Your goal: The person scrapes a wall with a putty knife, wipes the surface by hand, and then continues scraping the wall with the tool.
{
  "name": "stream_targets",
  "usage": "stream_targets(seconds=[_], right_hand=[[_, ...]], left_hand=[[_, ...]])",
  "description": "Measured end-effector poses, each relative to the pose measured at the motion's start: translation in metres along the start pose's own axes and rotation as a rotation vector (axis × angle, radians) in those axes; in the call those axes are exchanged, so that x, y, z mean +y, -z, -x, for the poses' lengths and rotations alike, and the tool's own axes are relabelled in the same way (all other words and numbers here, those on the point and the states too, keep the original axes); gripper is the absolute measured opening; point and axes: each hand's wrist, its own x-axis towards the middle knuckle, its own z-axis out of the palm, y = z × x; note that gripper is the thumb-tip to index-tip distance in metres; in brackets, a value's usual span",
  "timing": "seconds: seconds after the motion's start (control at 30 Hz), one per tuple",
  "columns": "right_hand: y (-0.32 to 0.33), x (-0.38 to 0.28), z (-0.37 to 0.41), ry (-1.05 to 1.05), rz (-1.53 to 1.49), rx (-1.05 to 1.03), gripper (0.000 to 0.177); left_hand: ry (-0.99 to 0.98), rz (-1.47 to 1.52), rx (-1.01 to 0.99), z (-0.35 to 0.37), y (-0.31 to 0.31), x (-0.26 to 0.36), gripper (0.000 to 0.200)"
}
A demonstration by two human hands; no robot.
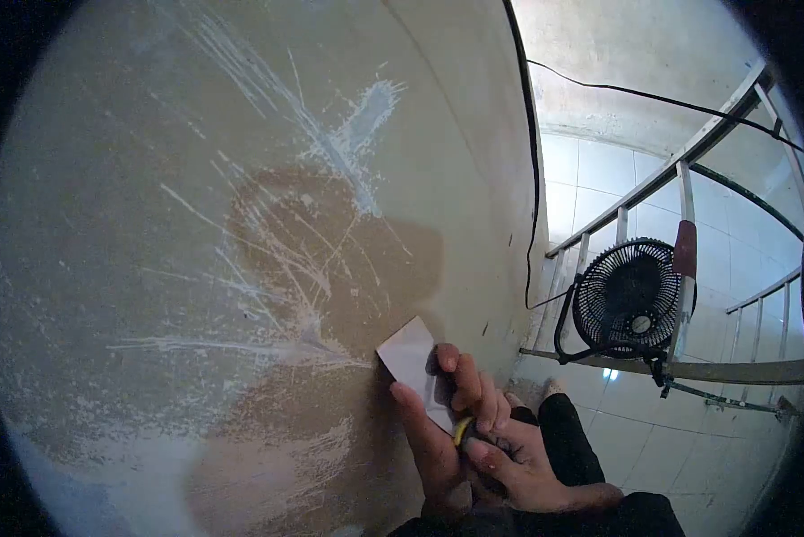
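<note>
A folded piece of white paper or card (411,353) stands up between the thumb and fingers of my left hand (433,443), close to the scratched wall. My right hand (527,465) is just right of it, closed around a small dark object with a yellow edge (461,431). That object touches or nearly touches the paper's lower end; most of it is hidden by my fingers. Both hands are close together at the bottom centre.
The wall (330,268) on the left has pale scrapes and bare patches. A black cable (534,161) hangs along its edge. At the right, a black fan (630,295) is by a metal rail frame (635,201), above a tiled floor (635,447). Dark-clothed legs (568,438) show below.
</note>
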Motion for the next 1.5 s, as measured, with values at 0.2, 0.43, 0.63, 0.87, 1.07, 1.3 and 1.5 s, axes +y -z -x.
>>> stream_targets(seconds=[0.2, 0.43, 0.63, 0.87, 1.07, 1.3, 1.5], right_hand=[[-0.004, -0.003, -0.001, 0.015, -0.065, 0.023, 0.024], [-0.007, -0.008, -0.003, 0.016, -0.117, 0.004, 0.022], [-0.018, -0.033, -0.001, 0.007, -0.308, 0.037, 0.018], [-0.018, -0.026, -0.003, 0.098, -0.307, 0.059, 0.019], [-0.018, -0.027, 0.000, -0.035, -0.305, 0.054, 0.019], [-0.021, -0.029, -0.001, -0.079, -0.344, 0.047, 0.015], [-0.015, -0.024, -0.002, 0.019, -0.298, 0.030, 0.015]], left_hand=[[0.060, -0.012, -0.046, -0.001, -0.001, 0.005, 0.057], [0.001, 0.009, -0.001, -0.003, 0.003, 0.002, 0.056], [0.078, 0.026, -0.090, 0.000, 0.009, 0.007, 0.058], [0.007, 0.106, -0.031, 0.000, 0.012, 0.001, 0.058], [0.028, 0.103, -0.059, 0.000, 0.014, 0.003, 0.058], [0.053, 0.171, -0.069, -0.001, 0.012, 0.005, 0.057], [0.045, 0.096, -0.086, -0.002, 0.007, 0.005, 0.054]])
